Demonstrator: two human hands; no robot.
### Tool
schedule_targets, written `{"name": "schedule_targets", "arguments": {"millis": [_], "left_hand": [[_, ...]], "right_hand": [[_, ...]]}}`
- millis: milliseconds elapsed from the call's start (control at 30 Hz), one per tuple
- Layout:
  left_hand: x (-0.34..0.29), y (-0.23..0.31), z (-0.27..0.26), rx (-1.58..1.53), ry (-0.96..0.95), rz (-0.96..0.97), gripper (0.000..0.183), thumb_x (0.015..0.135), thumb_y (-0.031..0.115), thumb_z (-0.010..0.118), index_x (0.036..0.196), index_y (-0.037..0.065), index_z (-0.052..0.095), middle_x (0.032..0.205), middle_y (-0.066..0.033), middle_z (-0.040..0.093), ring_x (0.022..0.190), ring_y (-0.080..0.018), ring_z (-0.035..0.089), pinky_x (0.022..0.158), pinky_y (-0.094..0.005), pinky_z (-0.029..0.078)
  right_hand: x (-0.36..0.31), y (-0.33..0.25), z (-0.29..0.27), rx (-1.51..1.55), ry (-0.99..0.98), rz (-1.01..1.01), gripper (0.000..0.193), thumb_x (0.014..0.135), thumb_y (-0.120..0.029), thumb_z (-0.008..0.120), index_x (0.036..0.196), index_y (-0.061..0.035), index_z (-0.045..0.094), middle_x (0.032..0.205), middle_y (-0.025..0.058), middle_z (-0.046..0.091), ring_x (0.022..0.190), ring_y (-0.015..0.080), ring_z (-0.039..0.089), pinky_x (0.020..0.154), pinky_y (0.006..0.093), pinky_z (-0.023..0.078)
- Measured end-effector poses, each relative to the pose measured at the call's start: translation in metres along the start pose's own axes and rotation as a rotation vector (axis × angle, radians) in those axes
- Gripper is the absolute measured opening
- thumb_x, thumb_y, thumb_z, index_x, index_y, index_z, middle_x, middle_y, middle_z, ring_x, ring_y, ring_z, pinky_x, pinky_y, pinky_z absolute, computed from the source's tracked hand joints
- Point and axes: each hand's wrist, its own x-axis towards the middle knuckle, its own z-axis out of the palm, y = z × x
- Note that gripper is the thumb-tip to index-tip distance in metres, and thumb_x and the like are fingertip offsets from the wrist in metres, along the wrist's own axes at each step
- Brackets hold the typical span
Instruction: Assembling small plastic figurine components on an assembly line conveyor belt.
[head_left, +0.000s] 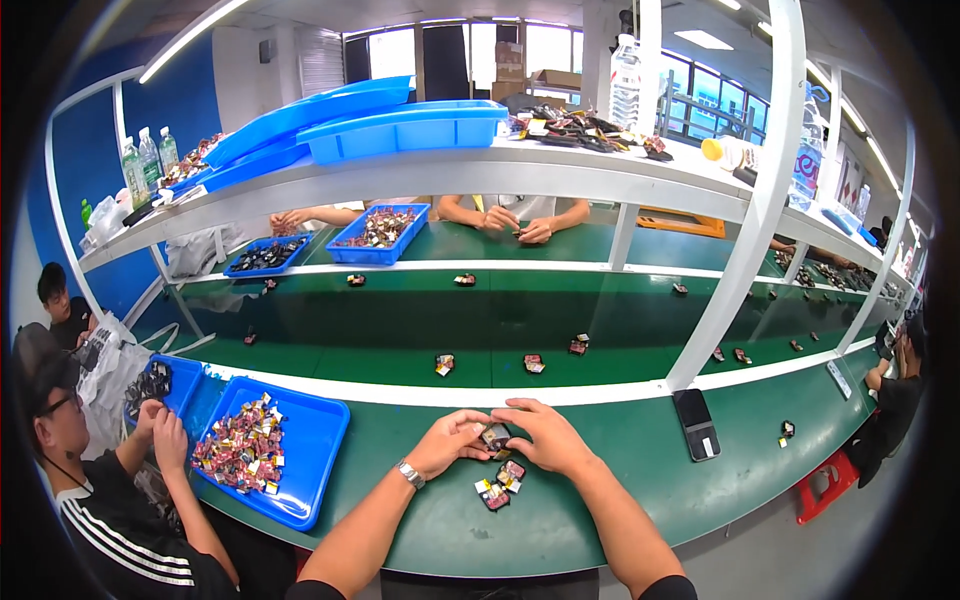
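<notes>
My left hand point(446, 444), with a metal watch on its wrist, has its fingers closed on a small dark part with a pale face point(495, 437). On the other side of that part is my right hand point(546, 438), its thumb and fingers curved around it and touching its edge. Just below my hands, on the green bench, lie small parts with red, black, white and yellow patches point(493, 493). One more such part point(511, 473) rests against them. The exact kind of these parts is too small to make out.
A blue tray point(335, 420) of similar parts stands at my left, beside a seated co-worker point(110, 500). A black phone-like device point(697, 424) lies to the right. Beyond a white rail, scattered parts point(444, 364) lie on a green belt. A white shelf post point(745, 190) rises at the right.
</notes>
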Motion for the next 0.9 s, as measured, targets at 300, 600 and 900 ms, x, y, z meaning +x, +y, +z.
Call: {"name": "schedule_targets", "arguments": {"millis": [300, 600, 900], "left_hand": [[0.000, 0.003, 0.007, 0.008, 0.040, 0.044, 0.039, 0.096, 0.005, 0.054, 0.134, 0.000, 0.046, 0.110, -0.0085, 0.061, 0.098, -0.0186, 0.065, 0.085, -0.0311, 0.058], [-0.002, -0.001, 0.005, 0.038, 0.018, 0.016, 0.032, 0.096, 0.001, 0.050, 0.127, 0.001, 0.049, 0.119, -0.0116, 0.057, 0.106, -0.0205, 0.062, 0.092, -0.0399, 0.057], [-0.002, 0.005, 0.004, -0.003, -0.045, -0.004, 0.033, 0.094, 0.001, 0.050, 0.127, 0.001, 0.046, 0.123, -0.0134, 0.056, 0.113, -0.0217, 0.059, 0.097, -0.0400, 0.053]], "right_hand": [[-0.002, 0.007, 0.008, -0.102, 0.087, -0.271, 0.043, 0.075, -0.006, 0.072, 0.116, -0.0116, 0.064, 0.133, 0.0124, 0.054, 0.125, 0.0324, 0.049, 0.103, 0.0408, 0.043], [0.001, 0.004, 0.021, -0.119, 0.171, -0.322, 0.019, 0.073, -0.009, 0.074, 0.090, -0.0065, 0.065, 0.125, 0.0099, 0.055, 0.121, 0.0309, 0.050, 0.100, 0.0410, 0.044], [0.002, 0.003, 0.030, -0.068, 0.222, -0.262, 0.013, 0.076, -0.011, 0.073, 0.086, -0.0056, 0.068, 0.124, 0.0093, 0.057, 0.120, 0.0296, 0.051, 0.098, 0.0403, 0.045]]}}
